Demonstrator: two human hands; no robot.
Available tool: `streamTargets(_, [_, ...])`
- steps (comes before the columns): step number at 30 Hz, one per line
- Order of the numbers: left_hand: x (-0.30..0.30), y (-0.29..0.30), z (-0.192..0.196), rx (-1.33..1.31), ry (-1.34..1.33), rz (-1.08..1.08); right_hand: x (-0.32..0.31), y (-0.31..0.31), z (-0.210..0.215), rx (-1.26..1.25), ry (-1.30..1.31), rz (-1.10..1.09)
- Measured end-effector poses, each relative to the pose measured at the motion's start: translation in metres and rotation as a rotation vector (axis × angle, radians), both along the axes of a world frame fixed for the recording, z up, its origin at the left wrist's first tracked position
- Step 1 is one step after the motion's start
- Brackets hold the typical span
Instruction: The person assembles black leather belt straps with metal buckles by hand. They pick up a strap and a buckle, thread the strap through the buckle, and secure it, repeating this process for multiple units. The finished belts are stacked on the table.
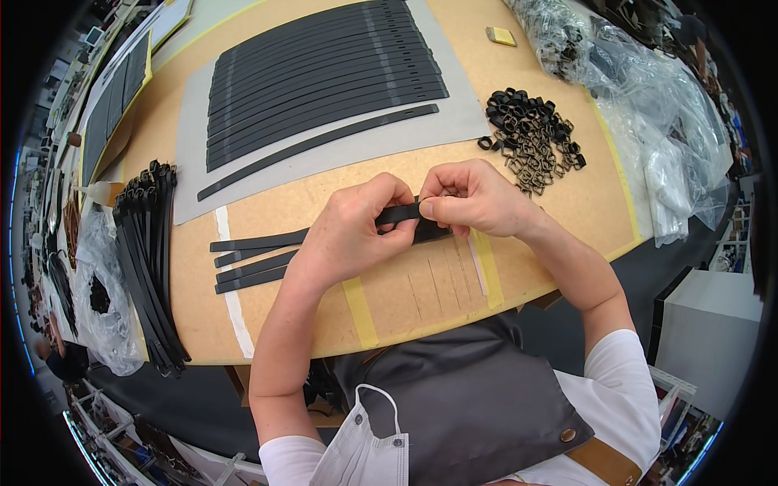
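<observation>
Near the middle of the table, my left hand (350,223) and my right hand (474,200) meet at a black strap (399,215). The left thumb and fingers pinch it from one side. Just to the right, my right thumb presses on its end, and a thin metal edge shows by the fingertips, perhaps a buckle; most of it is hidden. Several more black straps (251,277) lie side by side under and left of my left hand. Beyond my right hand is a pile of small square metal buckles (535,162) and black loops (512,108).
Rows of flat black straps (324,77) cover a grey sheet (462,121) at the back. A bundle of straps with buckles (150,267) hangs over the left table edge. Clear plastic bags (664,146) lie at the right. Yellow tape (359,312) marks the table front.
</observation>
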State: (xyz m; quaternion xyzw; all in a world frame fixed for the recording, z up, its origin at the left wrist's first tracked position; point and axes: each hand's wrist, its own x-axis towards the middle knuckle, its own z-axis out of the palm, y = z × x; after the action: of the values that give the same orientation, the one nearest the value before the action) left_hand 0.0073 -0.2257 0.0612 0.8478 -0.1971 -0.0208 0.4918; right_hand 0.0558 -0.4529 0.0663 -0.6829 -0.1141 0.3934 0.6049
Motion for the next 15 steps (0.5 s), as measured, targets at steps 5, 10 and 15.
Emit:
streamTargets(5, [-0.0008, -0.0007, 0.0024, -0.004, 0.001, 0.002, 0.0039, -0.0019, -0.0067, 0.051, 0.050, 0.014])
streamTargets(10, [-0.0007, -0.0006, -0.0001, -0.020, 0.014, 0.002, 0.0024, -0.0005, -0.0071, 0.052, 0.053, 0.001])
streamTargets(15, [-0.0005, -0.0006, 0.0010, -0.032, -0.038, -0.022, 0.0012, -0.0006, -0.0089, 0.064, 0.037, -0.007])
